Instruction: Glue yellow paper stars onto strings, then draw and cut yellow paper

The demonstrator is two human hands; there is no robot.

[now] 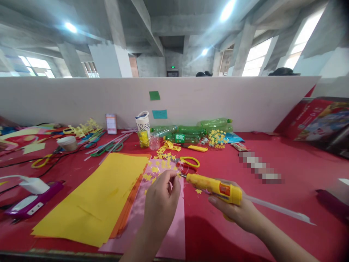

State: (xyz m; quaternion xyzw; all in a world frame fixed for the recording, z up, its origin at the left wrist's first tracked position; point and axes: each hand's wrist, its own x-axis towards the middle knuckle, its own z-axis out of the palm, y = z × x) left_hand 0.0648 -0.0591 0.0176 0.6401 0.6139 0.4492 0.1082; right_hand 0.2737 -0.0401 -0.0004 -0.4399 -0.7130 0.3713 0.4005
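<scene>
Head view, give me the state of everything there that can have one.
Yellow glue gun: gripped in right hand, glue stick protruding from rear
Left hand: fingers curled by the nozzle
Green bottles: lying on their sides
Yellow paper: flat, on orange sheets
Power strip: white charger plugged in
White cup: upright
Yellow cutter: lying flat

Glue gun smooth plastic, nozzle metal; yellow sheets matt paper; green bottles glossy plastic.
</scene>
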